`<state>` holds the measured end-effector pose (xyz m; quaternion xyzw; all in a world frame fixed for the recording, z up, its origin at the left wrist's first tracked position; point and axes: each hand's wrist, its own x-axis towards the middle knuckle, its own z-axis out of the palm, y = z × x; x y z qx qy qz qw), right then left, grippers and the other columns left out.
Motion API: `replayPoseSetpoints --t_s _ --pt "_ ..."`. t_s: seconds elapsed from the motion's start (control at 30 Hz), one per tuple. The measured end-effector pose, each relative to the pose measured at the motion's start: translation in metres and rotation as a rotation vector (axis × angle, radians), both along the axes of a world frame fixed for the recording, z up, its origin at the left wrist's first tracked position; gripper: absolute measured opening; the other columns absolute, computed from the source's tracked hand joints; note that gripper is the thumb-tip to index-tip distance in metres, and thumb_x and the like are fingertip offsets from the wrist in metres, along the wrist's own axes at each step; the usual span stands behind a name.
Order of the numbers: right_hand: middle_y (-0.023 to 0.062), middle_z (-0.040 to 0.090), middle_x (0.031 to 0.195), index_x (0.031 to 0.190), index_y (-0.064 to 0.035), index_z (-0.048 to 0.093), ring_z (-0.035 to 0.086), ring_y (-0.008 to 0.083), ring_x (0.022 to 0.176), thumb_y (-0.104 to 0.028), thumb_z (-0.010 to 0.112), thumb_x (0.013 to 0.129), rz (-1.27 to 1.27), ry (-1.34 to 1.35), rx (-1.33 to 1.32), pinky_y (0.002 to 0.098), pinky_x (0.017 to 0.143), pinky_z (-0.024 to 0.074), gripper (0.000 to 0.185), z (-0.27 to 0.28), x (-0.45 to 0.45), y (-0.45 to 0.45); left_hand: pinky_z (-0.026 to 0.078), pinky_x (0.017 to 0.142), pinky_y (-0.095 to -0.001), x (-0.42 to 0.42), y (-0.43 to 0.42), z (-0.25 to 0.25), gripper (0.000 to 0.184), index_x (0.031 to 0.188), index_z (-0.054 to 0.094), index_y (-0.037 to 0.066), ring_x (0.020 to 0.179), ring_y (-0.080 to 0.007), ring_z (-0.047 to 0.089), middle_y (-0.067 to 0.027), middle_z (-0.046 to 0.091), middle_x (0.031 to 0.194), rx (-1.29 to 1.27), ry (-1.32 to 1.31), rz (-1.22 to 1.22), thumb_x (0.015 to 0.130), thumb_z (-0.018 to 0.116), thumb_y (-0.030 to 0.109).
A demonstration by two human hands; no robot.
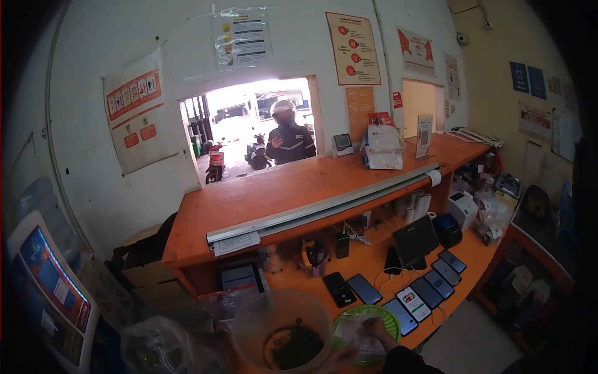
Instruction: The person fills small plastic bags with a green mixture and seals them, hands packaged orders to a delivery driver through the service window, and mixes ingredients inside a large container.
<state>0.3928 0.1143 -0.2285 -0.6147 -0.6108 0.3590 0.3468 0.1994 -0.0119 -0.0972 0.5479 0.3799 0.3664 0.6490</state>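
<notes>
My right hand (377,328), coming from a dark sleeve, is over a round bright green plastic basket (391,319) at the bottom of the view. Its fingers are bent and closed on a thin clear plastic bag (351,330) lying in the basket. Low at the bottom edge, my left hand (339,360) is blurred beside the basket, and its fingers cannot be made out. Left of the basket stands a large translucent tub (249,324) with a dark green leafy-looking mass (294,345) inside.
Several phones (413,303) lie in a row right of the basket, before a black tablet on a stand (416,242). An orange counter (299,187) rises behind, bearing a white plastic bag (383,148). A helmeted person (289,140) stands outside the window. A screen (56,280) is at left.
</notes>
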Motion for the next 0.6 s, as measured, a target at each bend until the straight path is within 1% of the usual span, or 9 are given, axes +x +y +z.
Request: replayPoseSetpoints --t_s 0.07,0.17,0.27,0.33,0.37,0.4,0.47,0.5,0.6 --pt "0.0113 0.063 0.072 0.076 -0.0038 0.065 0.06 0.0168 0.065 -0.02 0.062 0.071 0.049 0.025 0.015 0.0296 0.062 0.0463 0.018 0.002 0.009 0.008 0.042 0.076 -0.0275 0.024 0.025 -0.034 0.024 0.097 0.054 0.001 0.087 -0.0155 0.053 -0.0068 0.055 0.092 0.061 0.039 0.217 0.076 0.059 0.01" --pt "0.0119 0.063 0.072 0.077 -0.004 0.066 0.06 0.0153 0.064 -0.019 0.062 0.071 0.15 0.056 0.081 0.0286 0.06 0.0458 0.017 0.028 0.015 0.002 0.043 0.073 -0.0289 0.056 0.075 -0.087 0.033 0.104 0.05 0.003 0.083 -0.0174 0.052 -0.0072 0.054 0.09 0.214 0.16 0.541 0.075 0.061 0.015" --pt "0.0098 0.06 0.065 0.077 -0.0017 0.062 0.057 0.0165 0.058 -0.016 0.059 0.073 0.279 0.172 0.149 0.029 0.055 0.0439 0.015 0.048 0.026 -0.004 0.043 0.076 -0.034 0.061 0.101 -0.126 0.061 0.126 0.031 0.007 0.1 -0.021 0.049 -0.0122 0.047 0.111 0.22 0.397 0.446 0.077 0.056 0.034" --pt "0.0099 0.059 0.074 0.088 -0.0004 0.059 0.056 0.0171 0.066 -0.019 0.056 0.078 0.327 0.29 0.104 0.029 0.061 0.0447 0.021 0.016 0.033 0.007 0.043 0.077 -0.0334 0.068 0.107 -0.133 0.051 0.12 0.038 0.007 0.1 -0.0217 0.049 -0.0117 0.048 0.112 0.197 0.419 0.588 0.078 0.055 0.029" --pt "0.01 0.059 0.079 0.093 0.0003 0.057 0.056 0.0173 0.069 -0.02 0.055 0.08 0.347 0.351 0.08 0.0291 0.064 0.0451 0.024 0.034 0.03 0.006 0.043 0.078 -0.0331 0.072 0.105 -0.13 0.046 0.117 0.041 0.006 0.1 -0.022 0.049 -0.0114 0.048 0.112 0.186 0.431 0.654 0.078 0.055 0.027" --pt "0.0087 0.059 0.081 0.09 0.0001 0.059 0.055 0.0151 0.072 -0.018 0.056 0.079 0.157 0.544 -0.137 0.0281 0.064 0.0446 0.021 0.053 0.034 -0.002 0.043 0.078 -0.0328 0.077 0.1 -0.127 0.041 0.114 0.044 0.006 0.1 -0.0224 0.049 -0.0112 0.048 0.112 0.173 0.439 0.718 0.078 0.055 0.024" --pt "0.0104 0.061 0.077 0.09 -0.0028 0.06 0.059 0.0166 0.071 -0.019 0.058 0.075 0.162 0.599 -0.222 0.0295 0.063 0.0462 0.022 0.037 0.039 0.018 0.042 0.079 -0.0322 0.091 0.088 -0.114 0.032 0.108 0.051 0.005 0.099 -0.0231 0.049 -0.0107 0.049 0.112 0.139 0.442 0.841 0.079 0.054 0.019" --pt "0.0113 0.062 0.075 0.09 -0.0043 0.06 0.061 0.0173 0.071 -0.019 0.06 0.073 0.159 0.62 -0.27 0.0302 0.063 0.047 0.022 0.027 0.045 0.024 0.041 0.073 -0.0316 0.099 0.081 -0.105 0.026 0.1 0.051 0.005 0.09 -0.0226 0.048 -0.0106 0.049 0.102 0.122 0.328 0.85 0.079 0.055 0.019" --pt "0.0071 0.059 0.08 0.084 -0.001 0.061 0.055 0.0146 0.072 -0.016 0.058 0.077 0.302 0.857 -0.026 0.0265 0.063 0.0443 0.017 0.104 0.063 0.002 0.038 0.055 -0.0298 0.128 0.071 -0.036 0.013 0.078 0.052 0.004 0.063 -0.021 0.047 -0.0106 0.047 0.073 0.061 -0.027 0.847 0.078 0.057 0.016"
